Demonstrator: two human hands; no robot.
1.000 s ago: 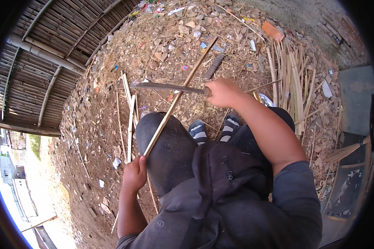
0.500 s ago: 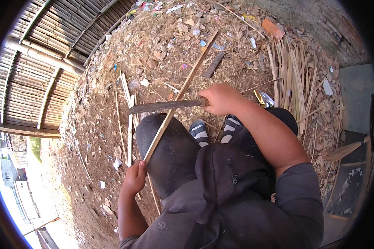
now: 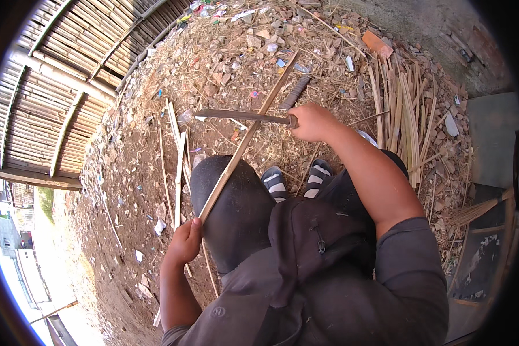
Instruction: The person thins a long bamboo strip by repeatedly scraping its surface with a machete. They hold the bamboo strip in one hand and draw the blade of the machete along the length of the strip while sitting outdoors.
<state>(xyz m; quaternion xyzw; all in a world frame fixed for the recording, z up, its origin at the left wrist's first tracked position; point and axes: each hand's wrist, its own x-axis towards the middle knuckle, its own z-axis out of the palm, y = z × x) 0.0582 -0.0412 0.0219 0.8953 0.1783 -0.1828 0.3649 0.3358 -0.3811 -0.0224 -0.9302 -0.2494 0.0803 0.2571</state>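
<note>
My left hand (image 3: 185, 240) grips the near end of a long bamboo strip (image 3: 234, 160), which slants up and away to the right across my left knee. In my right hand (image 3: 312, 123) is the handle of a machete (image 3: 242, 116). Its dark blade points left and lies across the strip past its middle; whether the edge bites into the bamboo I cannot tell. Beyond my right hand, a dark ridged rod (image 3: 297, 90) lies on the ground.
A pile of split bamboo strips (image 3: 406, 109) lies to the right, with an orange brick piece (image 3: 378, 44) beyond it. More strips (image 3: 177, 167) lie left of my knee. Litter and stones cover the dirt. A bamboo slat wall (image 3: 46, 98) stands at far left.
My right hand and the machete have moved farther away from me, up along the strip, and slightly right. My left hand keeps its hold, shifting only slightly.
</note>
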